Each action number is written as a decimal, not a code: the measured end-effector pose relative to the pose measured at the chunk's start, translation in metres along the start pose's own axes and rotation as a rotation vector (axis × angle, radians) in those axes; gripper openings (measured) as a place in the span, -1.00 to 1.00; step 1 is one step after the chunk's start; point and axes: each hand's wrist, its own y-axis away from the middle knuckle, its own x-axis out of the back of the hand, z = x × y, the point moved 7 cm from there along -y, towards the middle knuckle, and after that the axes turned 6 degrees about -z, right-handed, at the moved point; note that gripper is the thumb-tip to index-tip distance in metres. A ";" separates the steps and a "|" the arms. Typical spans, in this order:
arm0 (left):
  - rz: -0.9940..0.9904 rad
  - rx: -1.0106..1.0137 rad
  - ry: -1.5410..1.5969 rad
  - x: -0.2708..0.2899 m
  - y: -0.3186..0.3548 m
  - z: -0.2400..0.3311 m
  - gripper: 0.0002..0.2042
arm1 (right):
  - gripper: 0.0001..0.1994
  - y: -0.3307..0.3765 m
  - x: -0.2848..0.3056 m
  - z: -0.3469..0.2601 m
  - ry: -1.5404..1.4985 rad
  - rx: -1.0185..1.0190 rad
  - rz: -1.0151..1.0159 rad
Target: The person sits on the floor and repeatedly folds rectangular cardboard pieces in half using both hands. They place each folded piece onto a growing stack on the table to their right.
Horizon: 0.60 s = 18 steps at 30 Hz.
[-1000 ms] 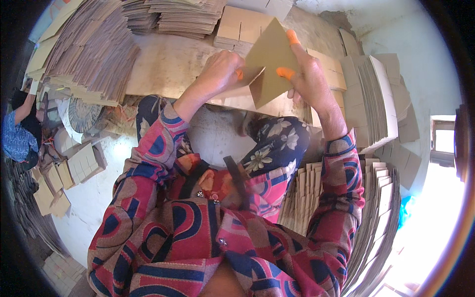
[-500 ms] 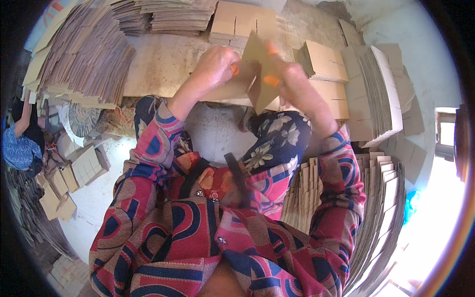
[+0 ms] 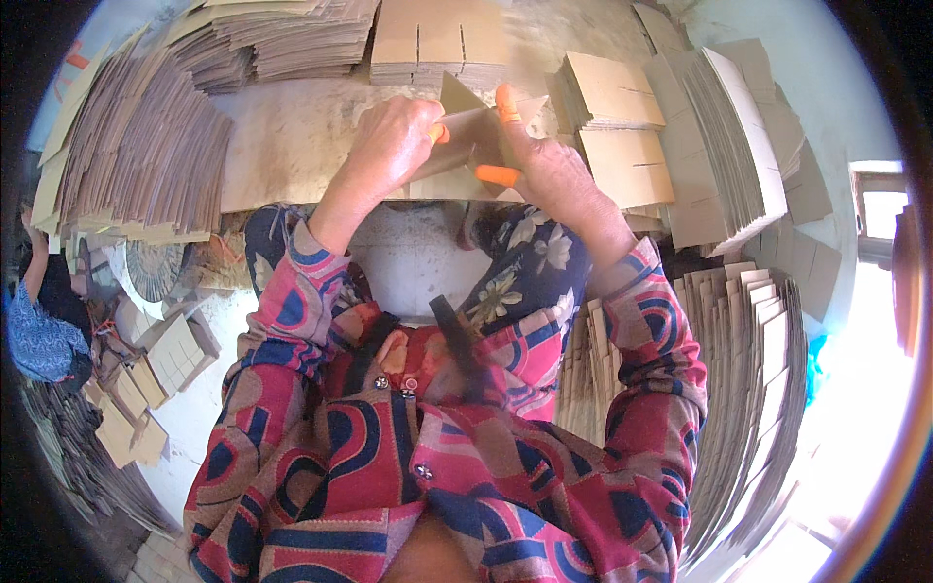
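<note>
Between my hands, above the work board, are slotted cardboard pieces [image 3: 468,136], set at an angle to each other and partly blurred. My left hand [image 3: 394,146] is closed on their left side, its fingers curled and an orange finger cover showing. On the right side, my right hand [image 3: 549,165] grips the cardboard with thumb and fingers, two of which wear orange covers. How the pieces join is hard to make out through the blur. Just beyond them lies a stack of slotted cardboard sheets [image 3: 437,44].
The pale work board [image 3: 282,155] spans the area before my knees. Fanned cardboard piles [image 3: 146,136] fill its left. More slotted stacks [image 3: 622,121] stand to the right, with upright rows of cardboard [image 3: 739,340] beside my right arm. Another person [image 3: 44,325] is at far left.
The cardboard between my hands has tipped lower and turned, and my right hand has shifted left and slightly down. The whole view has shifted a little.
</note>
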 end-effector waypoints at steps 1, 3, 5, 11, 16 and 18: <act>-0.022 -0.012 -0.018 0.002 0.001 0.000 -0.86 | -0.16 0.001 0.004 -0.001 0.003 -0.030 -0.023; -0.082 0.036 -0.025 0.006 -0.003 0.005 -0.78 | -0.25 0.014 0.014 0.043 0.005 -0.142 0.257; -0.176 0.196 -0.038 0.016 0.002 0.006 -0.65 | -0.43 0.038 0.040 0.072 -0.050 -0.245 0.598; -0.053 0.203 -0.056 0.028 0.024 -0.018 -0.35 | -0.14 0.065 -0.021 0.186 0.226 -0.742 0.173; -0.071 0.247 -0.067 0.026 0.029 -0.028 -0.37 | -0.13 0.070 -0.087 0.239 0.296 -0.659 -0.035; -0.046 0.247 -0.047 0.028 0.035 -0.033 -0.38 | -0.26 0.062 -0.073 0.243 0.143 -0.521 -0.063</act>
